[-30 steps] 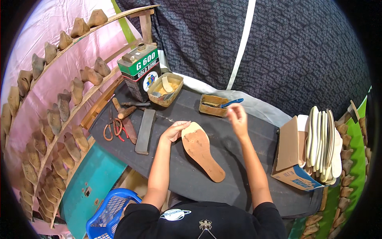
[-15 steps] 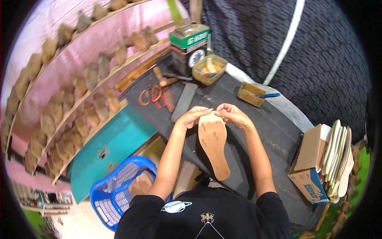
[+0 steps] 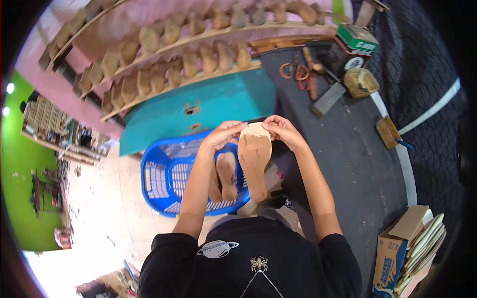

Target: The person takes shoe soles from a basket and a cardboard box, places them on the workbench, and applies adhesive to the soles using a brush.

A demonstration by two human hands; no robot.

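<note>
A brown shoe insole with a pale wide end and worn, darker patches hangs lengthwise before my chest. Its pale end is pinched at the left corner by my left hand and at the right corner by my right hand. Both hands have thumbs and fingers closed on it; some fingers are hidden behind. The narrow end points down toward me, over the right side of a blue plastic basket. Inside the basket lie similar brown insoles, apart from my hands.
On the right, a black table carries scissors, a grey block, a tin, a tub, a small tray with a brush and a cardboard box. Shelved shoe lasts stand behind a turquoise panel.
My view and body have turned left, so the insole has gone from over the table to beside and partly over the basket. Both hands still grip its pale end.
</note>
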